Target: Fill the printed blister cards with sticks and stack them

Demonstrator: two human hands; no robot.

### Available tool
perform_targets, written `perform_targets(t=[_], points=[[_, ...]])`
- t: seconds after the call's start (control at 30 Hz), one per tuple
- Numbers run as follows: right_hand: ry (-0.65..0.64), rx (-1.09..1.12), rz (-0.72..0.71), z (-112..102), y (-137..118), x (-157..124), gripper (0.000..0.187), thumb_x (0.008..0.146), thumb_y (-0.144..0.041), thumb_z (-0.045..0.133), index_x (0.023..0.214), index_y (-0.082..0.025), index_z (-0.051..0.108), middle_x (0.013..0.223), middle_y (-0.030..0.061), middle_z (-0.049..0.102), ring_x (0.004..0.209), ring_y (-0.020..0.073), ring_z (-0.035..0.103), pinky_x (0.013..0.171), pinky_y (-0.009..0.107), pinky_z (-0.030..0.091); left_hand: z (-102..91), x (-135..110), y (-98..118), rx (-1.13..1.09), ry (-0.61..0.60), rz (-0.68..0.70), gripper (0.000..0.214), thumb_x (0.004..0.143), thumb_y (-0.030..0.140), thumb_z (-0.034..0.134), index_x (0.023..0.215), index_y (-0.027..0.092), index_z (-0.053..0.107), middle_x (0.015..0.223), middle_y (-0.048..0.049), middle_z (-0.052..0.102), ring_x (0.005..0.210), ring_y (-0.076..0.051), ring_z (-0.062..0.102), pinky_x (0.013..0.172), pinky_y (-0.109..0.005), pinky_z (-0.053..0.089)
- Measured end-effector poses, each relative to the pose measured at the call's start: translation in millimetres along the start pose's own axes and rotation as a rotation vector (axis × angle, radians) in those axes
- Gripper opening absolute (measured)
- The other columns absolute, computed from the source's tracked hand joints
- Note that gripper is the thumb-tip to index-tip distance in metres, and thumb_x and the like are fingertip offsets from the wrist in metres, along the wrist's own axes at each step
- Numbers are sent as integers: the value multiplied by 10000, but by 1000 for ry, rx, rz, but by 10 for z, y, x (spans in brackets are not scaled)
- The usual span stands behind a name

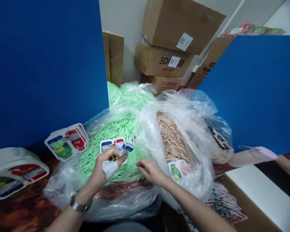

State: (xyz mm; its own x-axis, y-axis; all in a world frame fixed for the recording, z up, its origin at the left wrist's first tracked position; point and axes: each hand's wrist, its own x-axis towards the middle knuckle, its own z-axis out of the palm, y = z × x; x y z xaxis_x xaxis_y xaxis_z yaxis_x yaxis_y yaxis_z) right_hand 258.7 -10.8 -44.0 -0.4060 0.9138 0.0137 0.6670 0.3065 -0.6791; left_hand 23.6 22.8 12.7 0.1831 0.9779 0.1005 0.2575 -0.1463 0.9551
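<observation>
My left hand [103, 167], thumb wrapped in white tape and a watch on the wrist, is closed on a small printed packet [114, 146] held over an open plastic bag of green sticks [111, 135]. My right hand [151, 170] rests on the green sticks at the bag's near right edge, fingers curled and pinching at them. What they grip is too small to make out. A second clear bag of tan sticks [171, 138] lies just right of my right hand.
Stacks of printed packets lie at the left [67, 140] and far left [12, 174]. Blue partitions [45, 71] stand on both sides. Cardboard boxes [169, 38] are piled behind. An open box [256, 196] sits at the near right. A pink object [253, 156] lies beside it.
</observation>
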Motion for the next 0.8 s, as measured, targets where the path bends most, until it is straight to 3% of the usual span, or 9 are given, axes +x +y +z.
perform_targets(t=[0.1, 0.17, 0.4, 0.63, 0.8], points=[[-133, -449, -81, -80, 273, -123, 136, 846, -116, 507, 950, -161, 583, 890, 59, 622, 829, 172, 579, 724, 273, 444, 56, -27, -24, 36, -4, 25, 260, 756, 314, 682, 606, 183, 514, 611, 53, 444, 573, -111, 382, 538, -231, 289], [-217, -613, -130, -122, 355, -182, 97, 850, -124, 521, 901, -166, 592, 867, 49, 617, 793, 163, 567, 693, 263, 425, 101, -35, -32, 29, -32, 28, 251, 762, 305, 674, 611, 183, 515, 616, 51, 450, 581, -113, 387, 547, -232, 297], [-312, -853, -294, 51, 240, -195, 71, 885, -186, 555, 819, -175, 578, 802, 43, 611, 737, 176, 547, 667, 314, 372, 171, -55, 43, -9, -92, 8, 238, 770, 303, 636, 625, 182, 490, 638, 44, 420, 610, -121, 390, 580, -245, 318], [-237, -918, -341, 91, 133, -92, 9, 894, -189, 542, 889, -184, 549, 828, 35, 591, 737, 191, 531, 630, 332, 354, 164, -88, -20, -32, -84, -10, 240, 774, 303, 633, 632, 183, 480, 643, 43, 416, 614, -122, 383, 584, -250, 319], [-223, -967, -422, 166, 90, -31, 77, 912, -206, 501, 876, -171, 560, 824, 47, 581, 758, 205, 509, 641, 350, 361, 202, -92, -69, -59, -103, -14, 249, 779, 312, 646, 647, 184, 479, 640, 45, 401, 615, -119, 360, 582, -248, 310]])
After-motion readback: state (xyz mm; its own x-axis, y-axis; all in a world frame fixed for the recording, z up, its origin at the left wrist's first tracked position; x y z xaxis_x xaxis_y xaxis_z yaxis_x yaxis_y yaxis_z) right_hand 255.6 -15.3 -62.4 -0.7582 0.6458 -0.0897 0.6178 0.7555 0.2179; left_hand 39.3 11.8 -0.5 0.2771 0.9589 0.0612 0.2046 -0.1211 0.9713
